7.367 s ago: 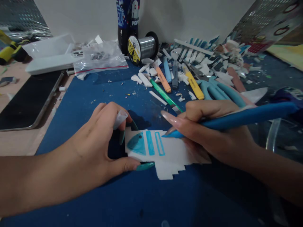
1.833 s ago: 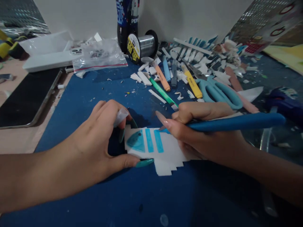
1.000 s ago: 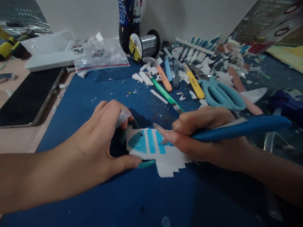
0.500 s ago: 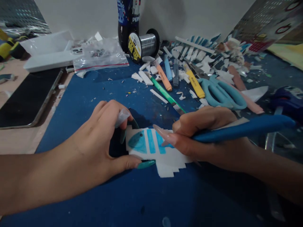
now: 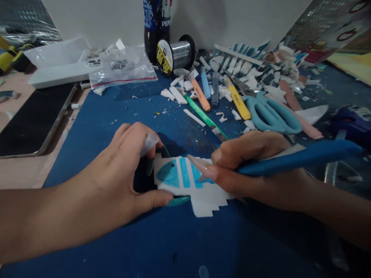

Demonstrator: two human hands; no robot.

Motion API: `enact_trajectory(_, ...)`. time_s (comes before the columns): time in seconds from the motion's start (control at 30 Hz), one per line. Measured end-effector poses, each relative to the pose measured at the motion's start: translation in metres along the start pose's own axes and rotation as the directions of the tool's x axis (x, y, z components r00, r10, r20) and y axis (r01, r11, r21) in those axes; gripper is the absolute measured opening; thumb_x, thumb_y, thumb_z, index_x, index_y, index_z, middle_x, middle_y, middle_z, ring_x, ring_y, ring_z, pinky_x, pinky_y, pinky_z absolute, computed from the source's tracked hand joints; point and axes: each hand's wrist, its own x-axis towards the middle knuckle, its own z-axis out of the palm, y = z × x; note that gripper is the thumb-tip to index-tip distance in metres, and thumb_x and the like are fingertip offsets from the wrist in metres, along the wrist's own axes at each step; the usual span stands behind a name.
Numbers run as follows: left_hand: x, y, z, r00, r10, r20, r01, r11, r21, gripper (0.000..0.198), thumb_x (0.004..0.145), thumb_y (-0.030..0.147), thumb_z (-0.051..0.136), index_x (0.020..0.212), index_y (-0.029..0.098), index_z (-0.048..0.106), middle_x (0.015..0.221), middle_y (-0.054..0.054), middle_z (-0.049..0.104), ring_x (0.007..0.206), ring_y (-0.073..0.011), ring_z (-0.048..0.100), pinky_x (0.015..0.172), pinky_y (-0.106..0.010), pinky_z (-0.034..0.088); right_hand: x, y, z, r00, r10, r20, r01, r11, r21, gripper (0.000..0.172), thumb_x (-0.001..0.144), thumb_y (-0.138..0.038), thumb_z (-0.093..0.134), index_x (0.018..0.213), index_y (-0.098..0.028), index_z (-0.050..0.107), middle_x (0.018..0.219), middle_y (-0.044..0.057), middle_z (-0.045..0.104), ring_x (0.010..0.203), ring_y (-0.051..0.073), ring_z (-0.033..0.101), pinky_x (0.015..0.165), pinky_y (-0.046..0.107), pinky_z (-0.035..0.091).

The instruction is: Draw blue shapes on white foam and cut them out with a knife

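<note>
Head view: near centre of the dark blue cutting mat (image 5: 116, 116) lies one white stepped-edge paper cut-out (image 5: 205, 202). The left hand (image 5: 116, 181) at its 9 o'clock pins it with narrowly curled fingertips, one clear plastic cap (image 5: 150, 143) tucked among them, and the right hand (image 5: 252, 166) at 3 o'clock grips one blue marker (image 5: 295, 158). The paper looks light, thin and slippery, best pressed flat at its bare edges; at 1 o'clock lie one pair of light blue scissors (image 5: 272, 114) and four capped highlighters (image 5: 199, 94).

- Paper cutout (image 5: 199, 194): white, with a turquoise wedge and turquoise stripes.
- Marker (image 5: 290, 160): blue.
- Left hand (image 5: 116, 181): teal nails; right hand (image 5: 252, 166): pale pink nails.
- Worktop (image 5: 116, 112): dark blue, flecked white.
- Scissors (image 5: 269, 114) at 2 o'clock: light blue.
- At 1 o'clock: orange highlighter (image 5: 199, 96), yellow highlighter (image 5: 238, 103).
</note>
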Motion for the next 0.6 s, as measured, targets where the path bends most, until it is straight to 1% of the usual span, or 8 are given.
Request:
enact_trajectory(0.1, 0.0003, -0.0008, -0.0001, 1.000, 0.009, -0.008, -0.009, 1.000, 0.012, 0.042, 0.075, 0.042, 0.073, 0.095, 0.026, 0.039, 0.098, -0.002, 0.048, 0.084, -0.0219, 0.048, 0.065, -0.033, 0.047, 0.0002, 0.0000, 0.0003, 1.000, -0.020, -0.006, 0.021, 1.000, 0.013, 0.046, 0.084, -0.004, 0.059, 0.054, -0.019, 0.027, 0.048, -0.008, 0.025, 0.041, 0.004, 0.031, 0.038, 0.019, 0.030)
enact_trajectory(0.23, -0.0009, -0.0003, -0.0006, 1.000, 0.014, -0.003, -0.014, 1.000, 0.017, 0.043, 0.074, 0.038, 0.074, 0.094, 0.026, 0.038, 0.098, -0.001, 0.048, 0.084, -0.0215, 0.048, 0.066, -0.034, 0.048, 0.0012, 0.0006, 0.0001, 0.999, -0.024, 0.025, 0.023, 1.000, 0.014, 0.047, 0.084, -0.004, 0.061, 0.055, -0.018, 0.026, 0.048, -0.008, 0.026, 0.041, 0.003, 0.033, 0.038, 0.017, 0.028)
enact_trajectory(0.37, -0.0016, -0.0007, 0.0002, 1.000, 0.010, -0.010, -0.010, 1.000, 0.000, 0.043, 0.074, 0.039, 0.074, 0.094, 0.025, 0.039, 0.099, -0.002, 0.048, 0.084, -0.0207, 0.049, 0.065, -0.032, 0.047, 0.0008, 0.0001, -0.0003, 0.998, -0.031, 0.052, 0.030, 0.999, 0.014, 0.047, 0.084, -0.001, 0.060, 0.055, -0.017, 0.026, 0.048, -0.008, 0.027, 0.039, 0.001, 0.030, 0.038, 0.017, 0.025)
enact_trajectory(0.47, -0.0002, -0.0013, 0.0013, 0.999, 0.022, -0.026, -0.021, 1.000, 0.007, 0.042, 0.074, 0.041, 0.074, 0.095, 0.025, 0.041, 0.096, -0.001, 0.048, 0.083, -0.0206, 0.048, 0.064, -0.032, 0.046, 0.0003, 0.0004, -0.0006, 0.998, -0.024, 0.050, 0.023, 1.000, 0.010, 0.046, 0.084, -0.003, 0.061, 0.055, -0.017, 0.028, 0.047, -0.008, 0.029, 0.040, 0.002, 0.033, 0.037, 0.017, 0.026)
enact_trajectory(0.53, 0.0009, -0.0010, 0.0015, 0.999, 0.028, -0.027, -0.028, 1.000, 0.006, 0.042, 0.075, 0.042, 0.074, 0.095, 0.025, 0.040, 0.095, -0.001, 0.049, 0.083, -0.0212, 0.049, 0.064, -0.033, 0.046, 0.0003, 0.0008, -0.0009, 0.999, -0.008, 0.033, 0.007, 1.000, 0.022, 0.046, 0.084, -0.007, 0.062, 0.053, -0.018, 0.031, 0.046, -0.008, 0.030, 0.040, 0.003, 0.035, 0.037, 0.018, 0.029)
enact_trajectory(0.6, 0.0014, -0.0004, 0.0009, 0.999, 0.033, -0.015, -0.033, 0.999, -0.003, 0.043, 0.076, 0.044, 0.073, 0.093, 0.025, 0.038, 0.098, -0.002, 0.050, 0.085, -0.0223, 0.050, 0.067, -0.035, 0.047, 0.0006, 0.0006, -0.0015, 0.999, 0.024, -0.041, -0.023, 0.999, 0.026, 0.045, 0.085, -0.011, 0.063, 0.051, -0.019, 0.034, 0.046, -0.008, 0.032, 0.041, 0.004, 0.036, 0.040, 0.019, 0.035)
